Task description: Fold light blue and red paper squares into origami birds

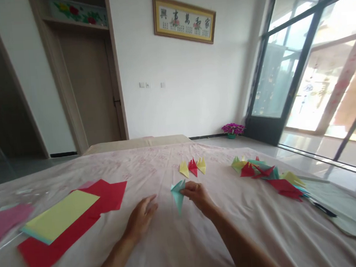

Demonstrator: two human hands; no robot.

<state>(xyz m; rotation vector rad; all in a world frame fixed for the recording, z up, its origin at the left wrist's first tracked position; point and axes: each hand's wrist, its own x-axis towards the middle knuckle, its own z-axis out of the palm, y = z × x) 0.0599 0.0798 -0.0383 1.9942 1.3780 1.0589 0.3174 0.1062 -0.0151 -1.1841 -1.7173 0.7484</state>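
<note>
Between the thumb and fingers of my right hand (198, 194) is a light teal folded paper piece (178, 196), shaped like an origami crane, its long point hanging down. My left hand (142, 217) hovers near it on the left, palm turned inward, fingers loosely apart and holding nothing. Just beyond my right hand stand a yellow paper crane (183, 169), a red one (193, 167) and another yellow one (201, 165) in a row on the cloth. Farther right lies a cluster of folded paper pieces (250, 169) in red, green, yellow and teal.
On the left, red paper sheets (113, 196) lie beneath a stack of yellow paper (62, 212); pink paper (7, 221) is beside them. At right, a dark-handled cutter or pen (324, 209) rests by a pale flat sheet (353, 210). A pale cloth (163, 254) covers the wrinkled surface.
</note>
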